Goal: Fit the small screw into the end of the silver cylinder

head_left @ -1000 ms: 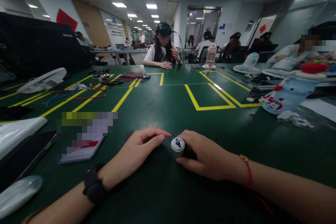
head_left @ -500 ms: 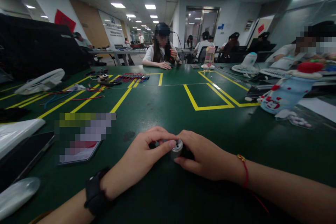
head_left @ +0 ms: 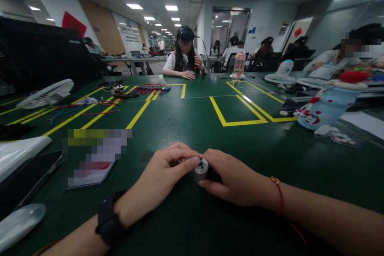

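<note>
Metal cylinder (head_left: 201, 175) clasped by the right grip (head_left: 235, 174) — top pinched by the left grip (head_left: 168, 168)! Probably stiff, slick and weighty, it's best held round its sides.

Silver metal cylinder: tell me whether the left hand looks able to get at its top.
Yes, it seems so: the left hand has its fingers at the top of the silver metal cylinder, and the right hand holds it by the side, leaving that top partly uncovered.
</note>
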Tool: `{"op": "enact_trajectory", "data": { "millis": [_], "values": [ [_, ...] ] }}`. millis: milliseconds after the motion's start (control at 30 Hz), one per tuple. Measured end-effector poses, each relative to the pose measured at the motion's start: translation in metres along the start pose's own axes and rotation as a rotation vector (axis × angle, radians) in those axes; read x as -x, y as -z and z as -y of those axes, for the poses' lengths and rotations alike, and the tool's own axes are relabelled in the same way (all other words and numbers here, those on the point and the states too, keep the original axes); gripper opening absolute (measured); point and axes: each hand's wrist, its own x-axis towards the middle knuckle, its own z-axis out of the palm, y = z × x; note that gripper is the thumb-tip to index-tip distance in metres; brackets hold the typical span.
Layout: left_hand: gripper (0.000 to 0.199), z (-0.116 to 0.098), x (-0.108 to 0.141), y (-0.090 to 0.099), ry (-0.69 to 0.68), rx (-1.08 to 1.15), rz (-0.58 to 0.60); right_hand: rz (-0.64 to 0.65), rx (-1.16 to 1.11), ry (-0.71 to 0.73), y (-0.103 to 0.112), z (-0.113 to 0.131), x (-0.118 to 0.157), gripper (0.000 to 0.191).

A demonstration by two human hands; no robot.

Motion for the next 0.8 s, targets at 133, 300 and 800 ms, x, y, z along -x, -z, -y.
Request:
{"op": "enact_trajectory", "data": {
  "millis": [133,300,800],
  "values": [
    [0.018,-0.002,0.0,0.001,0.011,0.021,-0.035,-0.005,-0.015,-0.001,0.001,0.001,-0.001,0.022],
    [0.02,0.004,0.002,0.01,0.047,-0.036,-0.065,0.003,-0.037,-0.006,0.002,0.001,0.0,0.023],
    [0.014,0.026,0.005,0.014,-0.026,-0.388,0.167,0.01,-0.045,-0.03,0.002,-0.001,0.004,0.026]
  ]
}}
